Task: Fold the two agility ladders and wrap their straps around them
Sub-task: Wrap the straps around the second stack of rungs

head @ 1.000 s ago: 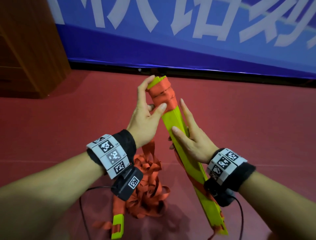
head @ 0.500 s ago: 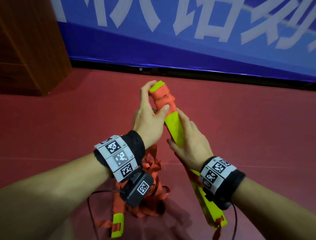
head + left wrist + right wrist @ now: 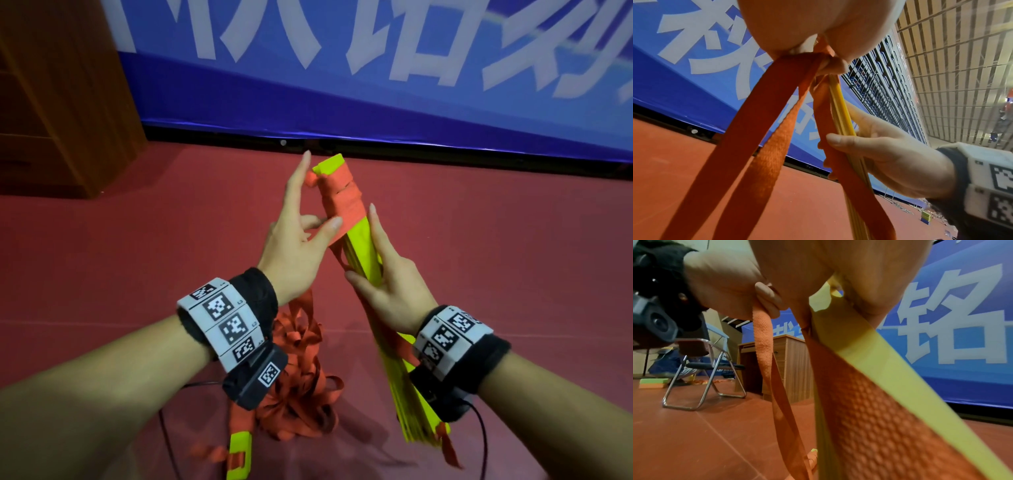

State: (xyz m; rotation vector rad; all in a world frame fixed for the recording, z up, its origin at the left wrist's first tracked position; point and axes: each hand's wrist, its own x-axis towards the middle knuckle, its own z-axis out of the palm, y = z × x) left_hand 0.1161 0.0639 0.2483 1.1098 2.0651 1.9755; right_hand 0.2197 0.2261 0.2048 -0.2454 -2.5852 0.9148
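A stack of yellow-green ladder rungs is held tilted above the red floor, its upper end bound with several turns of orange strap. My left hand pinches the strap just below the wrap, one finger reaching up to the stack's top. The strap runs down from those fingers in two lengths. My right hand grips the stack at its middle, thumb in front. Loose strap lies piled on the floor beneath, beside another rung end.
A blue banner runs along the wall ahead, and a wooden cabinet stands at the far left. Seen from the right wrist, a folding chair stands beside a wooden desk. Black wrist cables trail over the floor.
My right hand closed round the stack, then slid a little lower with its forefinger straightened along it. My left hand kept hold of the strap and stretched a finger up to the top end.
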